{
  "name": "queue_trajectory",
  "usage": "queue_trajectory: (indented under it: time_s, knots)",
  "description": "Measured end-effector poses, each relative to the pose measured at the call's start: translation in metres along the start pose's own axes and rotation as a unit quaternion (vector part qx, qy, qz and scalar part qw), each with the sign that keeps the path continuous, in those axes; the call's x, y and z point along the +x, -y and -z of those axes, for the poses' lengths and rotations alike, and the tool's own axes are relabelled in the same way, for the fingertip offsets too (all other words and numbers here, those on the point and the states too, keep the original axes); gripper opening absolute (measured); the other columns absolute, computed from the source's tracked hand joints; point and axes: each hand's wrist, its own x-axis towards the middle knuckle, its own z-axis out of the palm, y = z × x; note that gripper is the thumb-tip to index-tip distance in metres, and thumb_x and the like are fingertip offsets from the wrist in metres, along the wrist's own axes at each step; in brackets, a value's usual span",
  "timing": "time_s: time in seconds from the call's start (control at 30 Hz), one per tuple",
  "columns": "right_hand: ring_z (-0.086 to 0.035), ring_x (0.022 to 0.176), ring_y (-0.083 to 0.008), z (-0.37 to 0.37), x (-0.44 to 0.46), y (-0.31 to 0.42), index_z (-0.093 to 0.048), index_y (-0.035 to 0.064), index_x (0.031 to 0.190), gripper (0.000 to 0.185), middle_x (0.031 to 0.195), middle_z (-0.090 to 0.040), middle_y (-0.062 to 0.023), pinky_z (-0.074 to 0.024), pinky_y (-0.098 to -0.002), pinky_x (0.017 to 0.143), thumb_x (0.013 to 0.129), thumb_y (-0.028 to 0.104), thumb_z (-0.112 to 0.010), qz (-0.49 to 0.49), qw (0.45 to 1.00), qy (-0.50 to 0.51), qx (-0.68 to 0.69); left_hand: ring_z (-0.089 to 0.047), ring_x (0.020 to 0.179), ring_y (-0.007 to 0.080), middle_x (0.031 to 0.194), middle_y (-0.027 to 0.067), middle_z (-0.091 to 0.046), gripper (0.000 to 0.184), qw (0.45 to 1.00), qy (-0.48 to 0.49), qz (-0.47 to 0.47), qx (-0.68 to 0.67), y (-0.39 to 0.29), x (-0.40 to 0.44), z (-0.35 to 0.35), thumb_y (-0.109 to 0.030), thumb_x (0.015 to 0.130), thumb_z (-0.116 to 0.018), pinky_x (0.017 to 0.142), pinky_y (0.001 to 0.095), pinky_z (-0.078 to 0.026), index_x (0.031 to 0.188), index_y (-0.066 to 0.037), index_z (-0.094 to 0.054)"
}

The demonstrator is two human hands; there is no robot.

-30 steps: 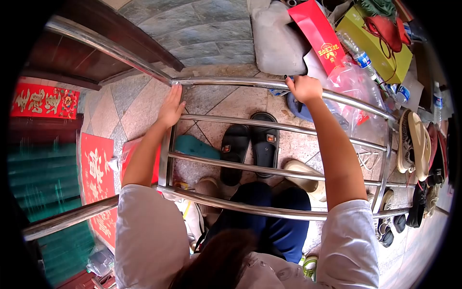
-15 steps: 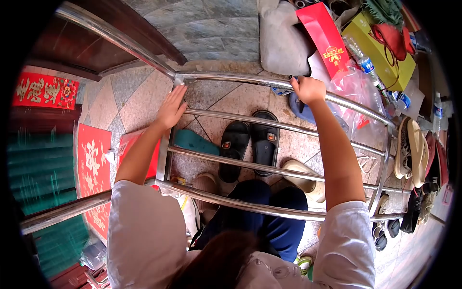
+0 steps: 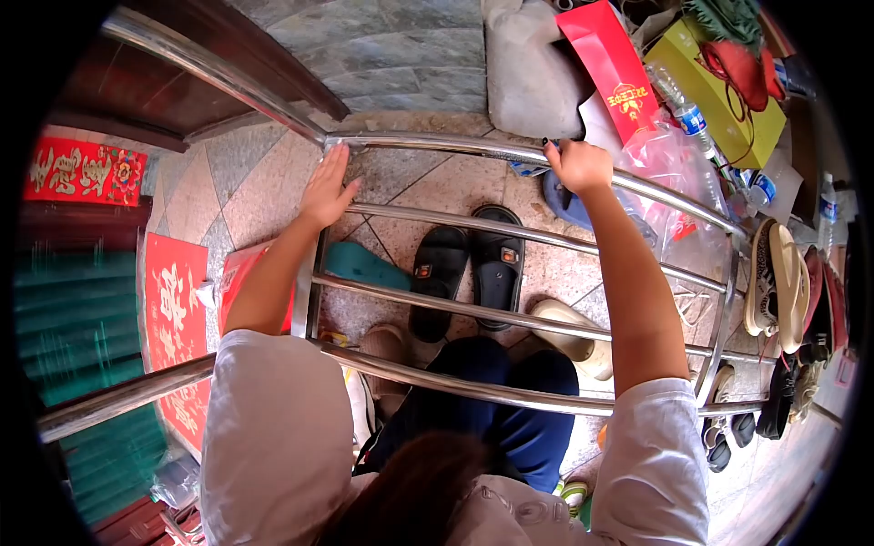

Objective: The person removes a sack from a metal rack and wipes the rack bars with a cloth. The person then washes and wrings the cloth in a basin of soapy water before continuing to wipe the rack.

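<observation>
A stainless steel tube rack [image 3: 473, 223] with several crossbars spans the view in front of my body. My left hand [image 3: 325, 189] lies flat along the rack's left upright near its top corner, fingers straight and thumb apart. Around the far rail is my right hand [image 3: 583, 166], its fingers curled over the tube. Between the bars, black slippers [image 3: 499, 264] stand on the tiled floor beside a teal slipper [image 3: 364, 266]. A beige shoe [image 3: 574, 332] shows nearer my knees.
To the right, several shoes [image 3: 785, 282] hang at the rack's end. Far right holds a red paper bag [image 3: 614, 73], a yellow-green box [image 3: 701, 82], plastic bottles [image 3: 692, 118] and a clear plastic bag [image 3: 669, 173]. Red paper banners [image 3: 177, 318] lie left, near a green shutter [image 3: 68, 309].
My left hand has slid slightly forward and to the left along the upright, its fingers straighter. The right hand keeps its hold on the rail. The whole view has shifted a little.
</observation>
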Motion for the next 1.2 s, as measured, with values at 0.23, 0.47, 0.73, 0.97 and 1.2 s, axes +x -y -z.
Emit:
queue_trajectory:
  time_s: [0.23, 0.47, 0.73, 0.97, 1.2]
  knots:
    - [-0.062, 0.068, -0.0313, -0.003, 0.001, -0.002, -0.066, 0.0083, 0.075, 0.051, 0.069, -0.063, -0.0148, -0.0489, -0.0423, 0.065, 0.084, 0.049, -0.036, 0.003, 1.000, -0.001, 0.006, -0.017, 0.132, 0.0306, 0.141, 0.0210, -0.019, 0.062, 1.000, -0.018, 0.016, 0.019, -0.002, -0.049, -0.006, -0.033, 0.090, -0.038, 0.106, 0.0378, -0.016, 0.135, 0.003, -0.017]
    - [-0.062, 0.069, -0.0317, -0.004, 0.001, -0.003, -0.066, 0.0088, 0.076, 0.050, 0.069, -0.063, -0.0148, -0.0489, -0.0424, 0.065, 0.084, 0.049, -0.036, 0.005, 1.000, -0.003, 0.000, -0.019, 0.131, 0.0313, 0.140, 0.0209, -0.021, 0.062, 0.999, -0.045, -0.002, 0.023, -0.005, 0.023, -0.007, -0.038, 0.090, -0.037, 0.106, 0.0398, -0.016, 0.135, 0.002, -0.021]
    - [-0.062, 0.068, -0.0314, -0.002, 0.002, 0.000, -0.066, 0.0091, 0.074, 0.049, 0.068, -0.063, -0.0149, -0.0489, -0.0418, 0.063, 0.083, 0.048, -0.037, 0.008, 1.000, -0.009, -0.008, -0.055, 0.094, 0.0275, 0.097, 0.0117, -0.060, 0.032, 0.985, -0.105, -0.127, -0.044, -0.188, 0.119, -0.034, -0.032, 0.089, -0.039, 0.090, 0.0403, -0.038, 0.095, -0.006, -0.057]
    - [-0.062, 0.066, -0.0310, -0.004, 0.000, -0.001, -0.065, 0.0092, 0.072, 0.048, 0.066, -0.062, -0.0148, -0.0487, -0.0416, 0.063, 0.083, 0.047, -0.038, 0.009, 1.000, -0.018, -0.008, -0.061, 0.071, 0.0284, 0.077, 0.0108, -0.063, 0.038, 0.994, -0.099, 0.052, -0.012, -0.133, 0.117, -0.023, -0.034, 0.087, -0.036, 0.066, 0.0402, -0.048, 0.078, -0.010, -0.064]
    - [-0.062, 0.065, -0.0304, -0.006, -0.002, 0.000, -0.065, 0.0090, 0.072, 0.049, 0.066, -0.062, -0.0143, -0.0485, -0.0414, 0.063, 0.083, 0.047, -0.037, 0.006, 1.000, -0.016, -0.008, -0.059, 0.072, 0.0328, 0.073, 0.0165, -0.062, 0.034, 0.965, -0.123, 0.226, 0.052, -0.049, 0.109, -0.018, -0.025, 0.083, -0.038, 0.070, 0.0456, -0.044, 0.071, -0.005, -0.062]
